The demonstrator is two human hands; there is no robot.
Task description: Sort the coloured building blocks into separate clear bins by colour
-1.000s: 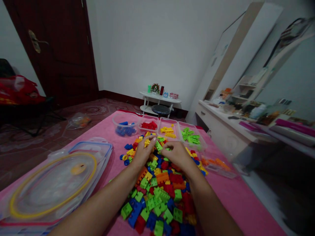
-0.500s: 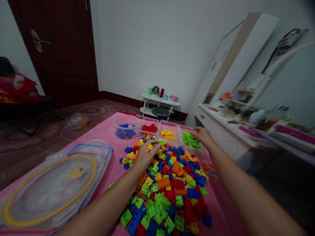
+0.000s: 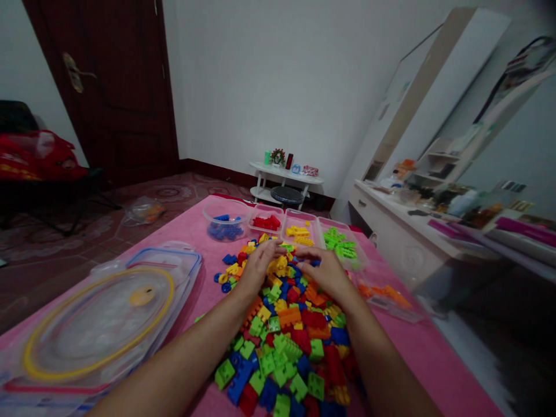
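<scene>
A large heap of building blocks (image 3: 278, 347) in red, blue, green, yellow and orange covers the middle of the pink-covered table (image 3: 443, 359). Over its far part is my left hand (image 3: 259, 265), fingers stretched toward the right. My right hand (image 3: 324, 267) hovers opposite, its fingers bent with the thumb apart. Yellow blocks (image 3: 278, 266) lie between the two hands; I see none clearly gripped. Behind the heap, a round tub holds blue blocks (image 3: 226, 230), and clear boxes hold red blocks (image 3: 266, 222), yellow blocks (image 3: 300, 234) and green blocks (image 3: 339, 243).
Clear lids (image 3: 99, 324), one rimmed in yellow, are stacked on the left of the table. A box of orange blocks (image 3: 388, 296) sits at the right edge. Beyond stand a white shelf (image 3: 282, 171), a black stool (image 3: 286, 194) and a cluttered dresser (image 3: 402, 226).
My right hand has come back from the green box to the heap, closer to my left hand, and the box of orange blocks is now uncovered. My left hand has barely shifted.
</scene>
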